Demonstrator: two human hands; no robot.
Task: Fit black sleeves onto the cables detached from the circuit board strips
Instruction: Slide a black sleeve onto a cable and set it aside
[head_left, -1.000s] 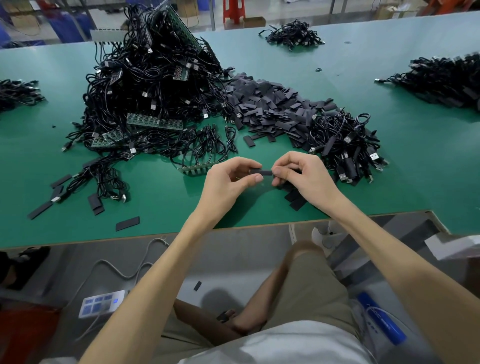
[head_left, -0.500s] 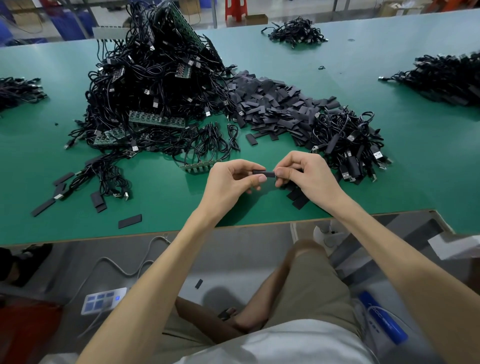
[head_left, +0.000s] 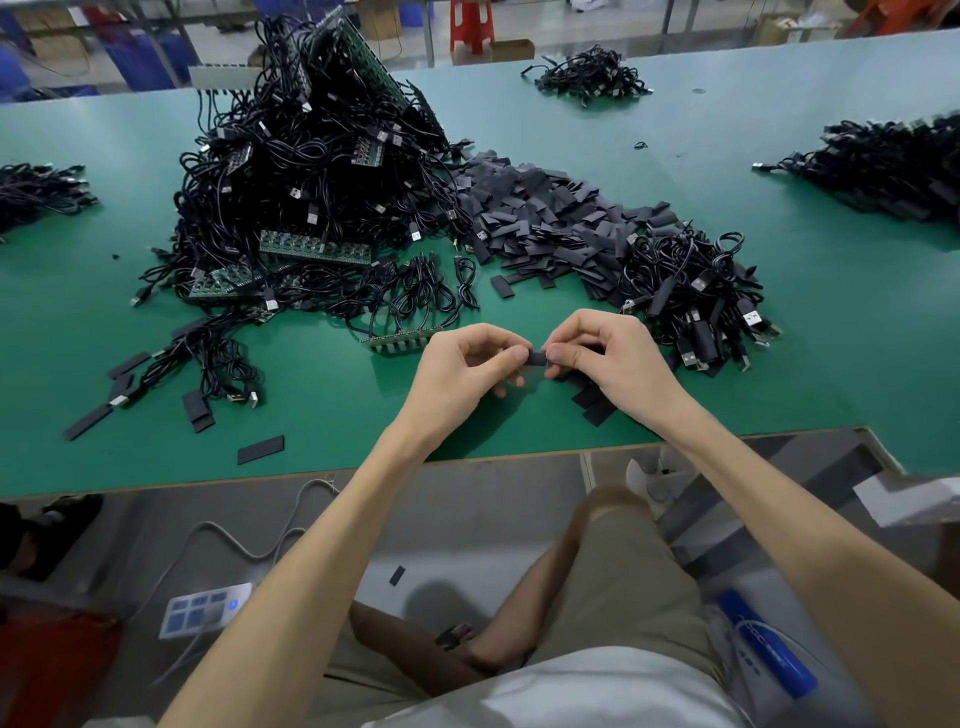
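My left hand (head_left: 462, 371) and my right hand (head_left: 610, 358) meet over the green table (head_left: 857, 322) near its front edge. Between their fingertips they pinch one short black sleeve (head_left: 537, 358); whether a cable runs inside it is hidden by my fingers. A circuit board strip (head_left: 397, 339) lies just left of my left hand. Behind it rises a big heap of black cables with green board strips (head_left: 311, 208). A pile of loose black sleeves (head_left: 540, 218) spreads beyond my hands. Right of my right hand lies a pile of sleeved cables (head_left: 696, 296).
More cable piles sit at the far left (head_left: 36, 192), far back (head_left: 592, 78) and far right (head_left: 893, 171). Stray sleeves (head_left: 260, 449) and a few cables (head_left: 208, 364) lie near the front left. Below the table edge are my knees, a white power strip (head_left: 205, 610) and a blue object (head_left: 763, 644).
My hands have drawn slightly closer together on the sleeve, so less of it shows between the fingertips. Everything on the table stays where it was.
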